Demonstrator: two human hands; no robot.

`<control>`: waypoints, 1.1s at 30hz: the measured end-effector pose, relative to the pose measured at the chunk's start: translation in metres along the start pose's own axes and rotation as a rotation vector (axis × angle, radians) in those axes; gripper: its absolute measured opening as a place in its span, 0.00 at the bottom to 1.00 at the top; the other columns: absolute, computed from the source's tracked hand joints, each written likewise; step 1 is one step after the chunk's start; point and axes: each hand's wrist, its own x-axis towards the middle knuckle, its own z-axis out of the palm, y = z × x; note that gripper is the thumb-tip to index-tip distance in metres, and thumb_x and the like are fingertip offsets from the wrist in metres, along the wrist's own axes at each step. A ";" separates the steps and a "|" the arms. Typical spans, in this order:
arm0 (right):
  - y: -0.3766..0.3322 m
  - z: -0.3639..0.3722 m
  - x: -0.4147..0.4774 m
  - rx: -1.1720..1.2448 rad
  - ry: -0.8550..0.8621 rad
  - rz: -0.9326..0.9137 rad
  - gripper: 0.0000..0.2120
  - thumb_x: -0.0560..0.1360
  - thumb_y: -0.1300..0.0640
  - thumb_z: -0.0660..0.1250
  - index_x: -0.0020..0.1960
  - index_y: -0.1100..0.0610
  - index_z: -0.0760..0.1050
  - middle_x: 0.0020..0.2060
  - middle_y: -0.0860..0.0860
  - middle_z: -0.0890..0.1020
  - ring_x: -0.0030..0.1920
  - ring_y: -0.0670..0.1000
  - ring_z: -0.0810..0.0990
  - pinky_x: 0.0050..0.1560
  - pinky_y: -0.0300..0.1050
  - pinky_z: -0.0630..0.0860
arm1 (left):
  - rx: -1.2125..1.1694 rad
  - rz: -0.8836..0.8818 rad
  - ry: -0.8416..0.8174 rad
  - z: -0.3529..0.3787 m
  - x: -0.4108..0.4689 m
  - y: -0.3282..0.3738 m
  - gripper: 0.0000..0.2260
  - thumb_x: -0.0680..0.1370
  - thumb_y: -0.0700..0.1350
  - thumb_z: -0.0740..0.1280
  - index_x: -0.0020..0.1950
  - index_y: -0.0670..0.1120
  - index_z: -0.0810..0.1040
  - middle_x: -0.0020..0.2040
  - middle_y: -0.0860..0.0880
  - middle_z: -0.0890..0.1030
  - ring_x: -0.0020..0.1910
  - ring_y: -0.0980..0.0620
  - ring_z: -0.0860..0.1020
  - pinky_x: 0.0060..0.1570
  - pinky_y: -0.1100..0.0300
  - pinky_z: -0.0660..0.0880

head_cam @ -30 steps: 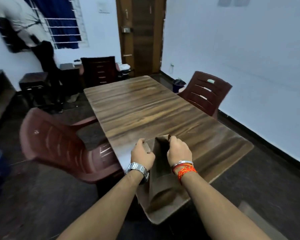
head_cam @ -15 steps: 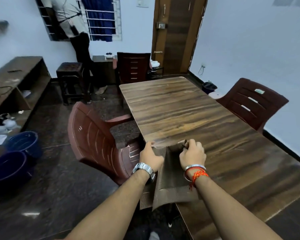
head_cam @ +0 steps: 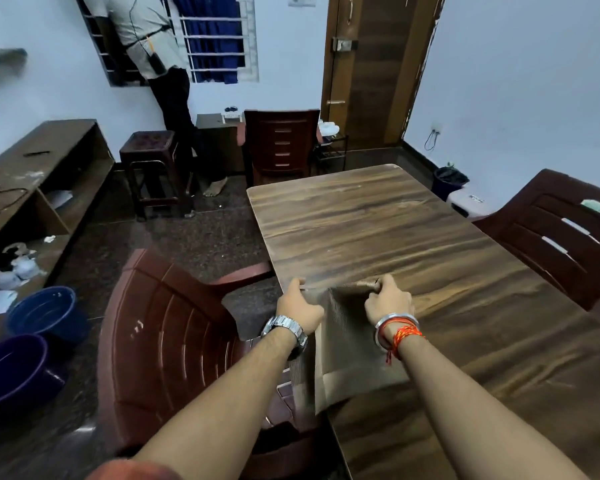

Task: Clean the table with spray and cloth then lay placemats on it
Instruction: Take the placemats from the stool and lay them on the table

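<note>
At the near edge of the view, two bare forearms reach forward, the left wearing a metal watch and the right a bangle with orange thread. Both hands grip the far edge of a brown woven placemat (head_cam: pixel 350 348): the left hand (head_cam: pixel 298 308) has its fingers curled round the mat's left corner, and the right hand (head_cam: pixel 388 301) bunches the right corner in a closed fist. The placemat sits at the near left edge of the wooden worktop (head_cam: pixel 378 230), with its right part over the wood and its left and near parts drooping past the edge, above the seat of a reddish-brown plastic chair (head_cam: pixel 167 327) drawn up on the left.

On the floor further left stand a purple tub (head_cam: pixel 14 368) and, just beyond it, a blue tub (head_cam: pixel 45 313). A dark chair (head_cam: pixel 568 237) stands along the right side of the worktop, and another (head_cam: pixel 281 143) at its far end. A low open shelf unit (head_cam: pixel 49 161) holding papers and rags runs along the left wall.

Farther back are a dark stool (head_cam: pixel 151 161), a barefoot person (head_cam: pixel 160 64) standing at a barred window (head_cam: pixel 215 36) with a blue curtain, a wooden door (head_cam: pixel 371 64), and a small dark bin (head_cam: pixel 449 180) by the right wall
</note>
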 end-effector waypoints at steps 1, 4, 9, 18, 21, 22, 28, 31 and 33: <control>-0.005 0.004 0.009 0.020 -0.001 0.029 0.08 0.74 0.59 0.60 0.54 0.57 0.70 0.51 0.66 0.77 0.58 0.66 0.72 0.60 0.54 0.70 | -0.010 -0.019 -0.007 -0.002 0.011 0.002 0.30 0.67 0.40 0.67 0.69 0.50 0.68 0.56 0.47 0.79 0.44 0.49 0.80 0.39 0.61 0.77; -0.022 0.005 0.025 0.078 0.035 0.076 0.11 0.74 0.60 0.58 0.57 0.58 0.68 0.44 0.62 0.73 0.60 0.66 0.69 0.63 0.55 0.66 | -0.020 0.018 -0.042 -0.011 0.035 0.009 0.36 0.67 0.40 0.66 0.74 0.57 0.63 0.56 0.46 0.81 0.35 0.52 0.78 0.27 0.67 0.70; -0.055 -0.015 0.068 0.288 0.235 -0.060 0.05 0.77 0.58 0.57 0.51 0.53 0.69 0.53 0.63 0.77 0.54 0.65 0.74 0.58 0.53 0.69 | -0.229 0.279 0.002 -0.047 0.069 0.046 0.34 0.71 0.33 0.66 0.73 0.55 0.66 0.54 0.53 0.78 0.35 0.51 0.79 0.37 0.51 0.82; -0.051 0.045 0.088 0.580 -0.055 0.192 0.12 0.71 0.52 0.70 0.48 0.54 0.70 0.48 0.57 0.79 0.47 0.56 0.76 0.50 0.49 0.71 | -0.438 -0.124 -0.252 -0.035 0.086 0.006 0.46 0.65 0.25 0.65 0.78 0.51 0.54 0.25 0.47 0.75 0.25 0.51 0.72 0.29 0.57 0.72; -0.035 0.074 0.076 0.474 -0.145 0.224 0.15 0.74 0.54 0.70 0.55 0.60 0.72 0.49 0.55 0.76 0.51 0.53 0.74 0.56 0.43 0.68 | -0.395 -0.257 -0.261 -0.021 0.086 -0.017 0.51 0.57 0.30 0.65 0.78 0.53 0.55 0.33 0.45 0.73 0.30 0.50 0.69 0.31 0.56 0.67; -0.030 0.082 0.072 0.451 -0.174 0.213 0.16 0.75 0.53 0.70 0.57 0.61 0.72 0.51 0.53 0.75 0.53 0.51 0.73 0.58 0.42 0.66 | -0.382 -0.277 -0.272 -0.017 0.087 -0.022 0.52 0.55 0.32 0.65 0.78 0.54 0.55 0.34 0.45 0.71 0.31 0.50 0.69 0.30 0.56 0.67; -0.013 0.099 0.066 0.125 -0.192 0.028 0.32 0.72 0.45 0.69 0.72 0.52 0.65 0.75 0.56 0.62 0.74 0.56 0.63 0.73 0.54 0.57 | -0.046 -0.269 -0.241 -0.017 0.091 -0.025 0.41 0.69 0.34 0.69 0.78 0.49 0.55 0.66 0.42 0.73 0.54 0.43 0.79 0.47 0.56 0.80; -0.012 0.103 0.066 -0.017 -0.335 -0.078 0.31 0.73 0.40 0.66 0.73 0.43 0.63 0.78 0.53 0.54 0.75 0.61 0.59 0.74 0.50 0.55 | 0.030 -0.292 -0.146 -0.016 0.101 -0.044 0.40 0.66 0.43 0.73 0.76 0.46 0.62 0.71 0.42 0.69 0.67 0.41 0.72 0.66 0.53 0.70; -0.008 0.109 0.066 -0.032 -0.316 -0.039 0.29 0.74 0.37 0.63 0.73 0.42 0.63 0.78 0.52 0.53 0.74 0.63 0.58 0.73 0.51 0.56 | -0.006 -0.320 -0.083 -0.026 0.094 -0.043 0.44 0.56 0.52 0.72 0.73 0.46 0.69 0.69 0.44 0.73 0.64 0.42 0.75 0.64 0.53 0.72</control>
